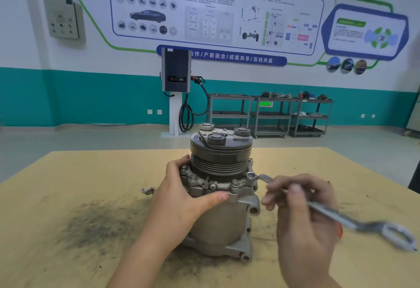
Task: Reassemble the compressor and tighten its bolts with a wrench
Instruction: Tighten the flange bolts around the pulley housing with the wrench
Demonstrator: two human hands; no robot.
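Head view, looking down over both forearms. Tan counter (68, 174) fills the lower frame, smeared with dark grit left of the compressor (221, 208), which stands upright near the counter's middle, pulley end up.

Left hand (181, 199) reaches in from lower left and wraps the compressor's left flank at the bolted flange. Thumb lies straight across the front of the housing; the fingers curl round the far left side, gripping the body.

Right hand (302, 215) sits right of the compressor, forearm entering from the lower right. Fingers are curled round the shank of a combination wrench (329, 212), pinching it near mid-length. Ring end rests at a bolt on the flange's right edge; open-jaw end trails off to the lower right, blurred. Whether the ring is seated over the bolt head I cannot tell.

Small metal part (147, 190) lies on the counter left of the compressor, just beyond the left wrist.

Behind the compressor: wall charger (176, 71) on a white post, grey shelf carts (270, 115) to its right. Blue wall banner (238, 58) partly reads "产教融合/成果共享/互利共赢". Finer poster text is unreadable.
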